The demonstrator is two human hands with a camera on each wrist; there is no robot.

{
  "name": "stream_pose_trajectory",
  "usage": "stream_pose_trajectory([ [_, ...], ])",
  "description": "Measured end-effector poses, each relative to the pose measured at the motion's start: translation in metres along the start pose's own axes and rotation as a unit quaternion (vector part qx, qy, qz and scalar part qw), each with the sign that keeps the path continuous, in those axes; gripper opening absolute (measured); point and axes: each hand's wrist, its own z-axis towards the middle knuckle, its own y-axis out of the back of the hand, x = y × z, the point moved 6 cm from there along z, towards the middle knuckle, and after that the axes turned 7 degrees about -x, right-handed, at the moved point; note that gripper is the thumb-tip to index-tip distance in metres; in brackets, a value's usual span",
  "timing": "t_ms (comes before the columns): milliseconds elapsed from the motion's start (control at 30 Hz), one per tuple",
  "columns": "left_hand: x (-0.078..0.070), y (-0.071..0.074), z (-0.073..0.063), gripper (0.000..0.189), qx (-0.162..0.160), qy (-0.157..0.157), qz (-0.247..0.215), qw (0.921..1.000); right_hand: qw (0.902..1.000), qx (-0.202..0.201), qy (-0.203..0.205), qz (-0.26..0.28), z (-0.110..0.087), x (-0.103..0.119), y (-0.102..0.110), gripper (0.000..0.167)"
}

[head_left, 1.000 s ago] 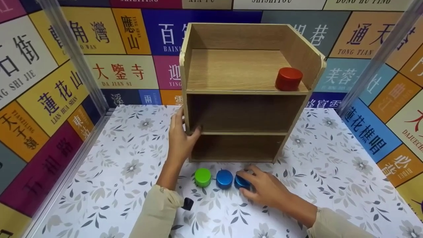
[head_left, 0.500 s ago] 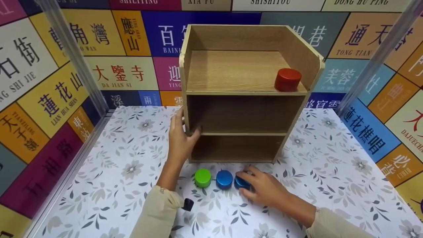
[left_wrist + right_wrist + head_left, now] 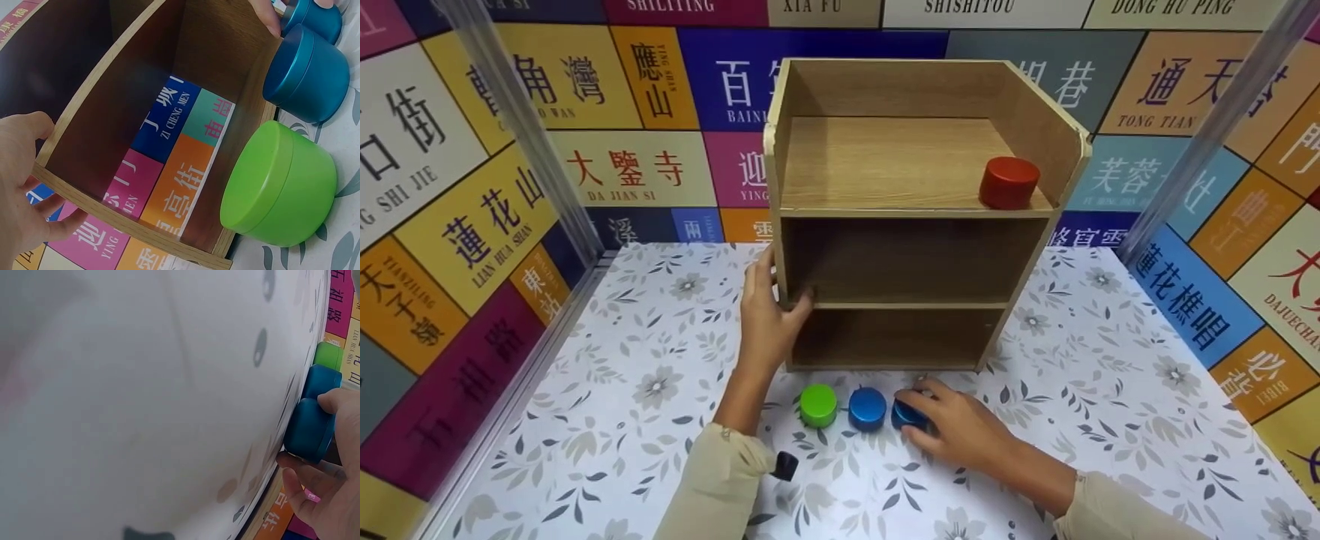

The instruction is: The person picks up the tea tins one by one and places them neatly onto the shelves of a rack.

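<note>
A small wooden shelf unit [image 3: 919, 212] stands on the table, and my left hand [image 3: 769, 319] grips its left side panel. In the left wrist view, the thumb of that hand [image 3: 22, 185] lies at the front while the fingers reach round the outside. My right hand [image 3: 960, 427] holds a round blue tin [image 3: 910, 414] by its sides; in the right wrist view, thumb and fingers flank the tin [image 3: 309, 430]. Left of it stand a second blue tin [image 3: 867, 409] and a green tin [image 3: 818, 406], in a row before the shelf unit.
A red tin [image 3: 1009, 183] sits at the front right of the top shelf. The floral-patterned tablecloth [image 3: 660, 442] runs round the shelf unit. Behind and at the sides rise walls [image 3: 634, 166] of coloured place-name signs, with clear corner posts.
The head view has shifted very slightly. Both hands and all the tins stay where they were.
</note>
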Motion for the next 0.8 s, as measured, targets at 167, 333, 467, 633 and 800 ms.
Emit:
stream_pose_trajectory([
  [167, 0.0, 0.001, 0.0, 0.079, -0.001, -0.003, -0.002, 1.0, 0.9997, 0.017, -0.02, 0.001, 0.001, -0.002, 0.0, 0.051],
  [333, 0.0, 0.002, 0.001, 0.078, -0.004, -0.006, -0.007, 0.9999, 0.9997, 0.008, -0.022, 0.005, 0.005, -0.002, 0.006, 0.051],
  [467, 0.0, 0.002, 0.0, 0.078, -0.004, -0.004, -0.003, 1.0, 0.9998, -0.01, -0.011, 0.014, 0.008, -0.001, 0.012, 0.051],
  [633, 0.0, 0.002, 0.0, 0.078, 0.0, -0.006, 0.004, 1.0, 0.999, -0.039, 0.016, 0.011, 0.01, 0.0, 0.02, 0.049],
  [800, 0.0, 0.002, 0.001, 0.078, -0.001, -0.003, -0.001, 1.0, 0.9992, -0.036, 0.015, 0.01, 0.014, 0.0, 0.026, 0.05],
])
